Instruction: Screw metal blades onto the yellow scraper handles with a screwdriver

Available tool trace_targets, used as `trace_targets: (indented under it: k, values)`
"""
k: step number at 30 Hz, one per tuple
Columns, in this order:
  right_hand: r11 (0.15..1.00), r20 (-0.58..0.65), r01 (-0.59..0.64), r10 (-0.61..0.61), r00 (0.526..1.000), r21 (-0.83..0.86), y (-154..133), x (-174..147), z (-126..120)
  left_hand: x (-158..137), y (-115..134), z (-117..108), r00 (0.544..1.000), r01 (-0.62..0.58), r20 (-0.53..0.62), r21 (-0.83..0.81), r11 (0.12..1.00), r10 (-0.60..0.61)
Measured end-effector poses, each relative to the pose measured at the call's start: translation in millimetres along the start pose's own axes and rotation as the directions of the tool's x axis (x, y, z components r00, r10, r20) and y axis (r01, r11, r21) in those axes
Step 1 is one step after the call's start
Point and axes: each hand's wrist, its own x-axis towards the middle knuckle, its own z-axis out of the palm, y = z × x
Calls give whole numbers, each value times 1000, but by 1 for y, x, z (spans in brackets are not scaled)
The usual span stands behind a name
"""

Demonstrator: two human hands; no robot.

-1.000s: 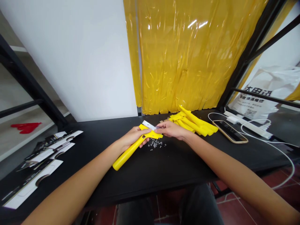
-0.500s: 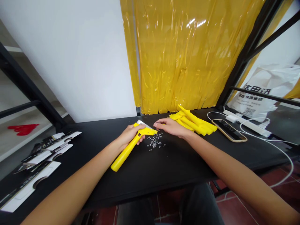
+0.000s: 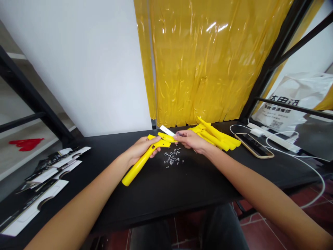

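Observation:
My left hand (image 3: 143, 149) is closed around a yellow scraper handle (image 3: 137, 167), its round grip slanting down to the left and its wide head pointing right. My right hand (image 3: 194, 140) pinches a yellow head piece (image 3: 166, 137) together with a flat metal blade (image 3: 167, 130). Those two pieces sit just above the handle's head and overlap its edge; whether they touch it I cannot tell. Below both hands, several small screws and nuts (image 3: 171, 158) lie scattered on the black table (image 3: 161, 198).
More yellow handles (image 3: 221, 139) are piled behind my right hand. Farther right lie a phone (image 3: 255, 145), a white power strip (image 3: 278, 139) and loose cables. Printed cardboard sleeves (image 3: 52, 170) lie at left. A yellow plastic curtain (image 3: 208, 69) hangs behind the table.
My right hand has taken hold of the yellow head piece and blade, which lay against the handle's head, and they now stand apart from it. The handle has shifted slightly.

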Motion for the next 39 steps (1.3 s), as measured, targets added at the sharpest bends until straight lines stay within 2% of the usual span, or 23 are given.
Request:
trace_targets:
  k: [2,3,4,6,8,9,11,15,19,22,26,29,31,33,34,36,37,39]
  values:
    - [990,-142,33,-54,988,-140,4,5,-10,0,5,-10,999,0,-34,30,1000,1]
    - [965,-229,44,-105,968,-259,7,8,-16,0,8,-16,998,-2,-57,58,998,5]
    - [917,-302,28,-160,940,-397,9,11,-23,0,9,-22,996,-11,-87,95,995,19]
    - [777,-365,-90,-187,912,-623,14,16,-35,2,11,-34,986,-32,-156,194,981,63]
    - [667,-387,-201,-142,911,-718,18,18,-45,4,10,-45,958,22,-284,240,970,49]
    - [635,-399,-238,-121,909,-735,19,18,-48,5,9,-49,933,69,-359,251,966,27]
    - [588,-426,-288,-106,899,-756,20,16,-50,8,6,-57,898,139,-441,272,952,-5]
    - [450,-442,-353,-106,891,-820,19,9,-44,9,-1,-64,897,173,-442,386,906,17]
    - [280,-415,-377,-88,906,-883,18,5,-40,9,-3,-65,920,116,-383,454,883,76]
    - [224,-420,-393,-87,903,-892,18,5,-42,9,-4,-66,939,70,-329,471,880,102]
    - [257,-380,-332,-169,909,-908,14,3,-41,12,-8,-69,939,66,-316,546,835,133]
    - [310,-285,-204,-245,927,-929,7,0,-34,16,-11,-73,923,93,-330,690,717,197]
    - [371,-238,-115,-308,921,-922,1,-3,-29,18,-13,-74,910,100,-329,764,638,252]
    - [485,-214,-5,-376,902,-875,-3,-4,-23,17,-12,-73,899,90,-333,777,623,285]
    - [569,-208,58,-392,896,-820,-5,-4,-20,16,-10,-71,896,79,-342,751,656,285]
    - [770,-191,160,-344,919,-617,-7,-1,-14,12,-4,-67,899,37,-366,609,793,239]
    - [858,-163,174,-283,945,-483,-8,2,-11,10,0,-65,903,3,-378,482,876,205]
    - [957,-84,116,-143,986,-267,-10,12,0,7,10,-61,923,-83,-353,208,975,154]
